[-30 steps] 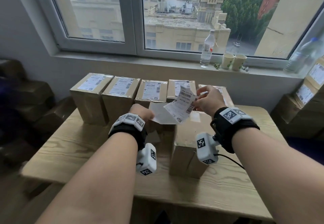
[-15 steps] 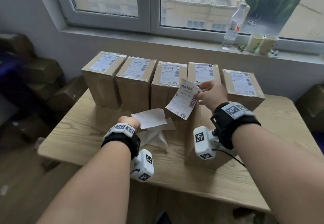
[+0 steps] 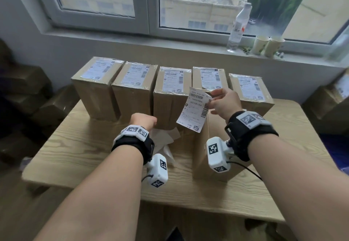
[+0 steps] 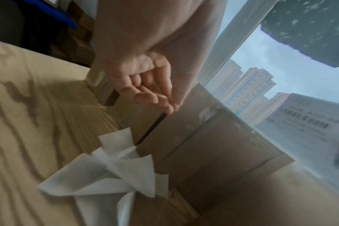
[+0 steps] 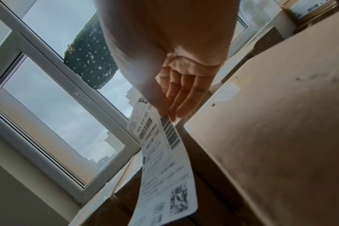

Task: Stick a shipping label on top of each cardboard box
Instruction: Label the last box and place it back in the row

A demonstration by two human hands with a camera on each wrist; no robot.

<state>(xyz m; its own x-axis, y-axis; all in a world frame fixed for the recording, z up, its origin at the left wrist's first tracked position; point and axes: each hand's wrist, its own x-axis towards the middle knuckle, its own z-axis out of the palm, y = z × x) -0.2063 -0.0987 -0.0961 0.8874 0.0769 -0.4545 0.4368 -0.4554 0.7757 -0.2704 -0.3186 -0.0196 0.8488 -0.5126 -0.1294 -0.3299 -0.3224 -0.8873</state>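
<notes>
Five cardboard boxes stand in a row at the back of the table, each with a label on top. A sixth box with a bare top stands in front of them, under my right wrist. My right hand pinches the edge of a white shipping label between thumb and fingers, and the label hangs above that box's left edge. My left hand hovers low over a pile of white backing papers. In the left wrist view its fingers are loosely curled and hold nothing.
The wooden table has bare surface at the left and front. A water bottle and two paper cups stand on the window sill. More cardboard boxes are stacked on the floor at the left and right.
My left hand has lowered the white backing sheet and let it go onto the pile. The right hand still holds the label, now hanging lower beside the front box. My head has tilted down.
</notes>
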